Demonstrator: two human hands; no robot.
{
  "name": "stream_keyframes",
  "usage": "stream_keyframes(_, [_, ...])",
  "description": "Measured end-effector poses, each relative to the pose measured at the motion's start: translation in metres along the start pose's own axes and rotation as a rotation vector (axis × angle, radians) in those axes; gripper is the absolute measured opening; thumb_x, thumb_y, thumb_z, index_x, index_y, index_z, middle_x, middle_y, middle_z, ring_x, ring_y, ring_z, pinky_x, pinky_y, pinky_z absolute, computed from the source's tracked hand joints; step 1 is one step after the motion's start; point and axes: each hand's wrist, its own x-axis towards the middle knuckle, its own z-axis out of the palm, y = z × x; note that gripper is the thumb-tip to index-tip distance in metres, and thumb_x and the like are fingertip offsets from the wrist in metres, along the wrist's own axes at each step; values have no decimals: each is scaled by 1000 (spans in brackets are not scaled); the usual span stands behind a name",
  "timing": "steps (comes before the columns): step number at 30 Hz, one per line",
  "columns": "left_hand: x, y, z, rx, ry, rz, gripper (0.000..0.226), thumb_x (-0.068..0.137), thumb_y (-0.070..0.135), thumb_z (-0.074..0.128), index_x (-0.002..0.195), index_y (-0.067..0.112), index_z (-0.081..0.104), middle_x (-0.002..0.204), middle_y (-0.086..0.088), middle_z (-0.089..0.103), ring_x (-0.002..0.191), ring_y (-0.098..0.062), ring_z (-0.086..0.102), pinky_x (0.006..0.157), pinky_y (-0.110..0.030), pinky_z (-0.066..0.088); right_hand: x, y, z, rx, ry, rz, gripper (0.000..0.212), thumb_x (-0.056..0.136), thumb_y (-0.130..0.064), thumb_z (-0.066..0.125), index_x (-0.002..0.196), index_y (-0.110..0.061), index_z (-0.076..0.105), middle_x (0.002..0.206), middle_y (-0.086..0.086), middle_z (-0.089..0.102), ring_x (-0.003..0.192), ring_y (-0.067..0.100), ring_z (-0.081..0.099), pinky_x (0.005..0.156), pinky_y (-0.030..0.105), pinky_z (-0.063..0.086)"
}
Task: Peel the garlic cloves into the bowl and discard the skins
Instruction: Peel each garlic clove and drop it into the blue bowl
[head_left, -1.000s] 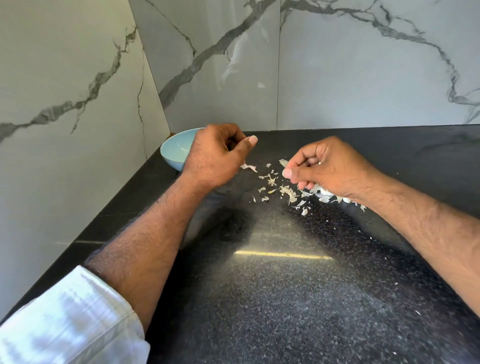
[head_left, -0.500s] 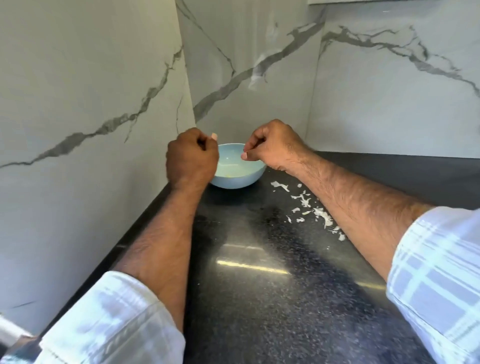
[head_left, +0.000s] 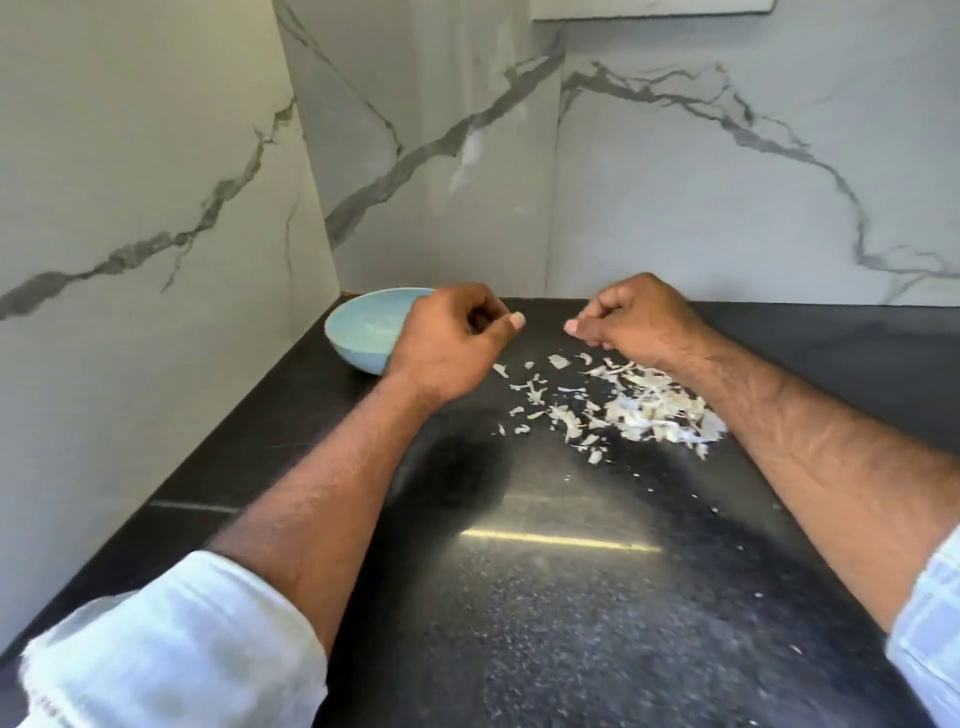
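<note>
We see a good heap of garlic skins (head_left: 644, 410) strewn on the black countertop (head_left: 571, 597), so much peeling looks done, yet none is discarded; the light-blue bowl (head_left: 363, 332) sits in the corner, its contents too faint to tell; our left hand (head_left: 447, 348) and right hand (head_left: 639, 322) hover curled into loose fists, apart; whether either holds a clove we cannot tell.

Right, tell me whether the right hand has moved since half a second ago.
Yes. The right hand has pulled back rightward, off the pale blue bowl, above the skins.
</note>
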Motion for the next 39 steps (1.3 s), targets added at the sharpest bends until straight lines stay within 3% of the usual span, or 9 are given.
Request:
stream_keyframes(4, [3, 18, 31, -70, -24, -57, 24, 91, 52, 72, 85, 28, 73, 72, 11, 75, 69, -13, 70, 73, -41, 63, -7, 43, -23, -88, 95, -20, 12, 85, -25, 87, 79, -18, 79, 72, -17, 73, 60, -10, 64, 60, 13, 45])
stream_keyframes(8, [-2, 7, 46, 145, 18, -7, 18, 94, 47, 70, 92, 29, 72, 75, 19, 70, 75, -10, 68, 75, -39, 61, 3, 54, -23, -206, 66, -109, 4, 89, -19, 81, 88, -22, 81, 84, -15, 74, 73, -8, 64, 63, 10, 44])
stream_keyframes(15, [-1, 1, 47, 161, 20, 64, 16, 97, 44, 72, 98, 28, 76, 81, 20, 71, 73, 0, 64, 71, -27, 56, 17, 32, 13, -458, -154, -178, 30, 83, -56, 82, 93, -28, 79, 82, -16, 71, 85, 11, 69, 92, 39, 57])
stream_keyframes(20, [0, 0, 44, 149, 19, 42, 15, 98, 44, 72, 97, 30, 76, 81, 21, 71, 68, 4, 61, 64, -19, 46, 14, 30, 21, -397, -142, -180, 12, 86, -32, 86, 89, -26, 75, 80, -16, 66, 80, 8, 66, 81, 32, 59])
stream_keyframes(24, [1, -5, 37, 112, 26, 2, 15, 97, 45, 72, 96, 30, 75, 79, 19, 71, 67, 1, 61, 65, -23, 50, 10, 32, 18, -478, -139, -207, 20, 97, -15, 72, 116, -19, 71, 86, -16, 60, 93, 13, 63, 97, 40, 57])
stream_keyframes(27, [1, -7, 32, 55, 15, -24, 14, 96, 43, 73, 93, 30, 76, 77, 17, 71, 70, -3, 65, 68, -26, 55, 2, 22, 3, -167, -51, -178, 14, 101, -12, 68, 111, -15, 76, 105, -9, 72, 97, 6, 67, 88, 20, 51])
stream_keyframes(29, [1, -6, 30, 23, -3, -31, 14, 96, 43, 74, 92, 29, 77, 76, 16, 71, 72, -3, 66, 70, -26, 56, -9, 11, -9, 206, 4, -78, 6, 95, -15, 76, 99, -18, 79, 99, -9, 77, 82, 0, 68, 73, 11, 50])
stream_keyframes(32, [-1, -3, 26, -8, -31, -35, 14, 96, 42, 75, 91, 29, 77, 75, 16, 72, 71, -2, 66, 70, -26, 56, -28, -6, -8, 619, -56, 68, 8, 89, -11, 80, 97, -10, 78, 81, 3, 76, 68, 10, 61, 64, 25, 50])
stream_keyframes(39, [-16, 1, -7, -65, -63, -18, 17, 98, 38, 74, 87, 26, 77, 73, 11, 76, 62, -2, 63, 61, -19, 47, -44, -22, 11, 682, -169, 5, 19, 87, 4, 78, 105, 0, 75, 96, 23, 78, 81, 25, 70, 75, 32, 57])
